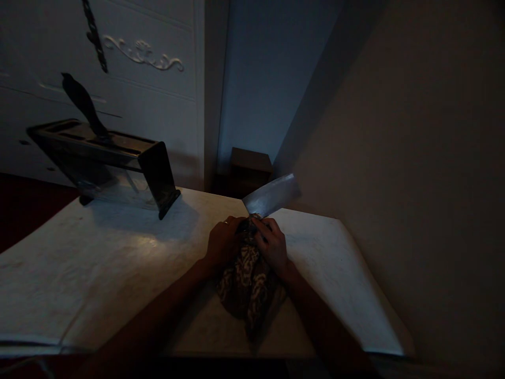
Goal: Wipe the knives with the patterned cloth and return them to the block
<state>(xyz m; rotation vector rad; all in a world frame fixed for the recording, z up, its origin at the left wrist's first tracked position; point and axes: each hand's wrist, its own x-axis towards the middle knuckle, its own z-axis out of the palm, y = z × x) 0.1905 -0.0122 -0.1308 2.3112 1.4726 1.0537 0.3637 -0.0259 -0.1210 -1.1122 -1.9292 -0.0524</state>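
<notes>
A cleaver point(272, 196) with a broad, shiny blade is held over the table, its blade pointing away and to the right. Around its dark handle, my left hand point(224, 241) is closed; a ring shows on one finger. My right hand point(273, 246) pinches a dark cloth point(248, 273) with a pale swirling pattern against the base of the blade. The bunched cloth hangs below both hands and reaches down to the tabletop. Dim light and the cloth hide part of the handle and some fingertips.
A knife block point(152, 171) with clear sides stands at the back left of the pale table point(118, 263), one black-handled knife point(84, 102) in it. Behind are a white panelled door point(158, 100) and a brown box point(251, 159). A wall point(414, 173) rises on the right.
</notes>
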